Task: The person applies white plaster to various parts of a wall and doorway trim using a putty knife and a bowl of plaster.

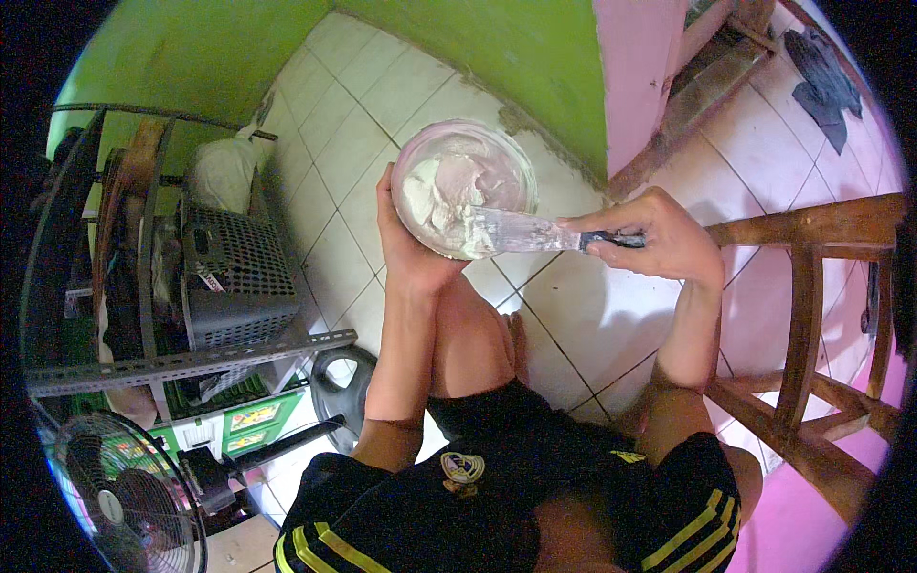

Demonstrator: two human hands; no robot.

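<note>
Apparently mid-mix: left hand (413, 250) cups the clear bowl (465, 186) above the knee, right hand (659, 237) grips the putty knife (535, 231), blade sunk in whitish paste (449, 191) that looks streaky, so probably not yet smooth, none applied anywhere visible.

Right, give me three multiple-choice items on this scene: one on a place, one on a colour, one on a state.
1. Where is the blade tip of the metal putty knife?
A. on the floor
B. in the round clear plastic bowl of white paste
C. on the chair

2. What colour is the wall behind the bowl?
A. green
B. blue
C. grey

3. How is the bowl supported?
A. on tiles
B. on the shelf
C. held by the left hand

B: blade lies in paste. A: green paint. C: left hand cups it, while right hand grips the knife handle.
</note>
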